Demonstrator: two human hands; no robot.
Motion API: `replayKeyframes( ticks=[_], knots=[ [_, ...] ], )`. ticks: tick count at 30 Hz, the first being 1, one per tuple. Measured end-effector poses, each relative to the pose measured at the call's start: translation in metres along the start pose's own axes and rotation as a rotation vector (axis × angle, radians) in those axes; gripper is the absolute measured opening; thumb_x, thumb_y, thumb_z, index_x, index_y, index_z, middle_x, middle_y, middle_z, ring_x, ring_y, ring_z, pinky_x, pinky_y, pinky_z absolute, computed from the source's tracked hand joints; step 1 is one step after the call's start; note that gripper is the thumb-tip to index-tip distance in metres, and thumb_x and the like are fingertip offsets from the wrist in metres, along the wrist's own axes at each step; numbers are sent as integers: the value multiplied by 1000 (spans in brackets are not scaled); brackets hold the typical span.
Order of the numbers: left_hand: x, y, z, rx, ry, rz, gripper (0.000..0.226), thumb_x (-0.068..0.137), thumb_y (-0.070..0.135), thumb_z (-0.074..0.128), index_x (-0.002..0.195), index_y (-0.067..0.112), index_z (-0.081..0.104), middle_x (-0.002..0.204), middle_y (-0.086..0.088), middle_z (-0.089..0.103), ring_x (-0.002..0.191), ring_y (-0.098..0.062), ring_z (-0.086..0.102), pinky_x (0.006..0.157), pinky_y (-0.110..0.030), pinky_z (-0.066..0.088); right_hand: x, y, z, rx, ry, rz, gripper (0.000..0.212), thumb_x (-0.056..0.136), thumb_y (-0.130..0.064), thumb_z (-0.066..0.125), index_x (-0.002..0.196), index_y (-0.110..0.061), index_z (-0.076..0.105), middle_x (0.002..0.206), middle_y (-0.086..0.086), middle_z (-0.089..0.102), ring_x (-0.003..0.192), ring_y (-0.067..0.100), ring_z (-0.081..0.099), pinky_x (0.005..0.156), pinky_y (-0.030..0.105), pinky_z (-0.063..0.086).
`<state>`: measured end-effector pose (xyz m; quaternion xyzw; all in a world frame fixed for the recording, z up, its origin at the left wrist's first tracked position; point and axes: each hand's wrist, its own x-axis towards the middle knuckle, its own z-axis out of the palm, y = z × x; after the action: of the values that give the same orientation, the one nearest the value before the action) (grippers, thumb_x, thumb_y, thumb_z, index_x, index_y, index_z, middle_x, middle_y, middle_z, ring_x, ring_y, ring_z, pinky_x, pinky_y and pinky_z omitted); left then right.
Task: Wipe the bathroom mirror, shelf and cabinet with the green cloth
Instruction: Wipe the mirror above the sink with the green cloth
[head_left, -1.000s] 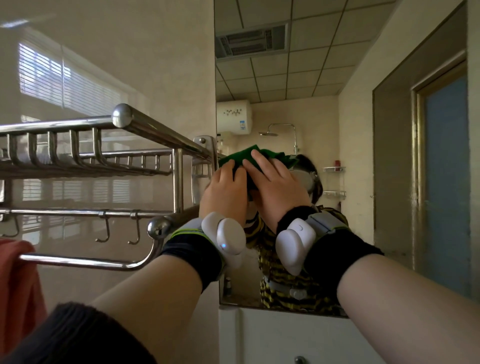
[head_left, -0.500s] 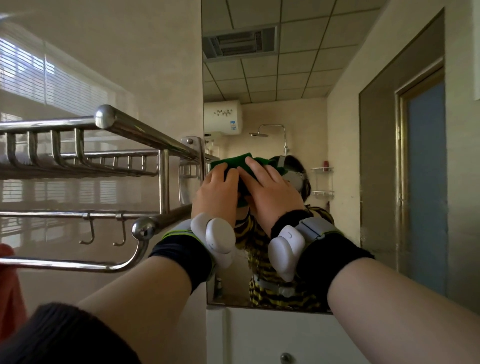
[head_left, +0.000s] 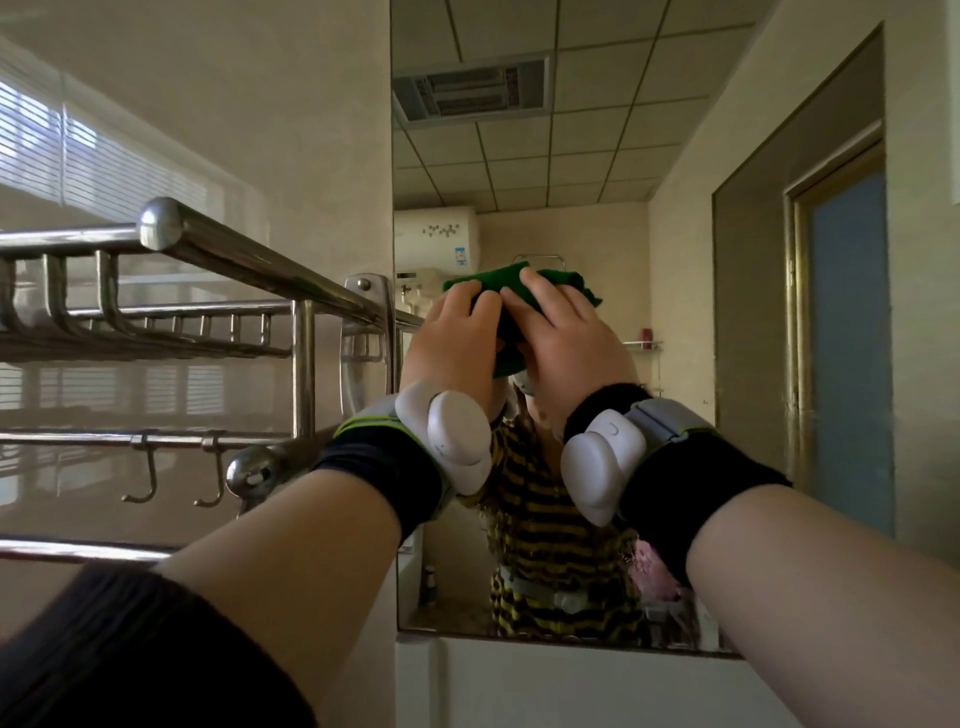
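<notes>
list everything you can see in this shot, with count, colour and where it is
green cloth: one, green, against the mirror under both hands
mirror: one, on the wall right of the rack
towel rack: one, steel, on the left wall beside the mirror
hooks: two, steel, hanging from the rack's lower rail
water heater: one, white, reflected upper left of the cloth
ceiling vent: one, grey, reflected at the top
door: one, blue pane in a gold frame, reflected at right
white panel: one, below the mirror
wrist devices: two, white, one on each wrist
left hand: pressing the cloth
right hand: pressing the cloth, beside the left
</notes>
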<state>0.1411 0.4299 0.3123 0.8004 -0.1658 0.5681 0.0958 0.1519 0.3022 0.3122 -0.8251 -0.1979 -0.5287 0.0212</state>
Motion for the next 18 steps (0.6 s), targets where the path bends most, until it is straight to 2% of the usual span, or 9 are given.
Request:
replayKeyframes(
  ticks=[8,12,18],
  knots=[
    [-15,3,4,-47,11,25,28,83,6,60,110,1,58,129,-14,51,114,-35,49,78,-41,48,-18,4,5,-5,108,-49,52,88,-16,51,140,-16,39,148,6,31,129,27,34,100,39,39],
    [-20,8,7,-44,-34,-8,32,87,11,57,118,7,53,138,-7,43,124,-28,41,86,-33,44,-26,7,4,21,116,-60,49,88,-15,54,136,-13,45,146,9,36,127,29,39,98,43,42],
    [-24,17,6,-38,-67,-19,30,91,14,52,121,11,49,141,-3,37,127,-25,38,83,-30,44,-34,14,2,3,68,-62,54,86,-16,55,138,-15,42,147,7,34,129,28,36,99,43,42]
  ],
)
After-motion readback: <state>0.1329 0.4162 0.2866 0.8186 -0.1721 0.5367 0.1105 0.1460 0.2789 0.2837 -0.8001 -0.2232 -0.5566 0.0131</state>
